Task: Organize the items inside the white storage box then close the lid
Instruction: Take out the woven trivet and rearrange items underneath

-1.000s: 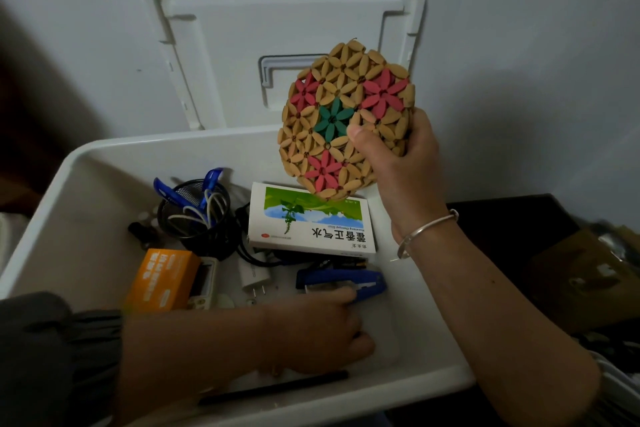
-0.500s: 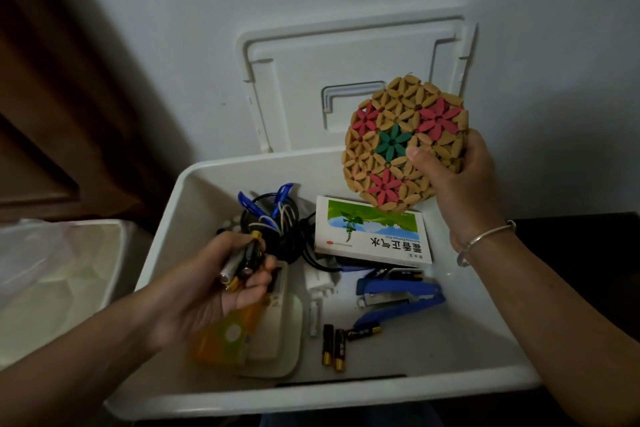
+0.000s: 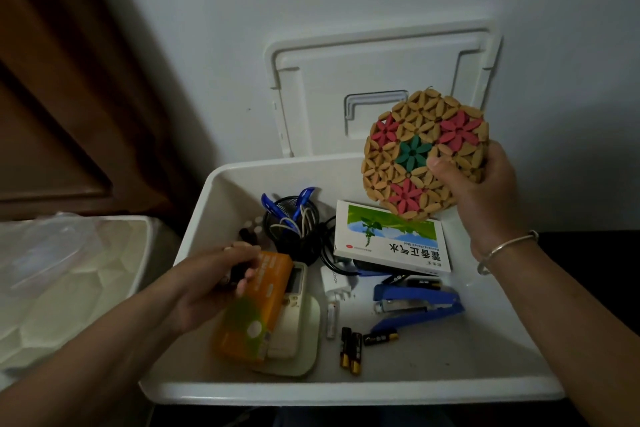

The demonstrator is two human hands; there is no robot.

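The white storage box (image 3: 346,392) stands open, and its lid (image 3: 381,80) leans upright against the wall behind it. My right hand (image 3: 481,191) grips a round wooden trivet (image 3: 420,156) with red and green flowers, held above the box's back right corner. My left hand (image 3: 211,284) holds a few small batteries over the box's left side, just above an orange box (image 3: 256,308). Inside lie a green-and-white medicine box (image 3: 391,239), a blue stapler (image 3: 415,302), loose batteries (image 3: 353,347), a white charger (image 3: 334,281) and a black mesh cup (image 3: 294,229) with pens.
A white remote-like device (image 3: 294,322) lies on a pale green tray under the orange box. A lined bin (image 3: 69,281) stands left of the box, with a brown wooden door (image 3: 69,80) behind it. A dark surface (image 3: 588,270) lies to the right.
My left hand picked batteries off the box floor, lifted them, and has now moved a little toward the black mesh cup. My right hand keeps holding the trivet up. The camera view shifted left.
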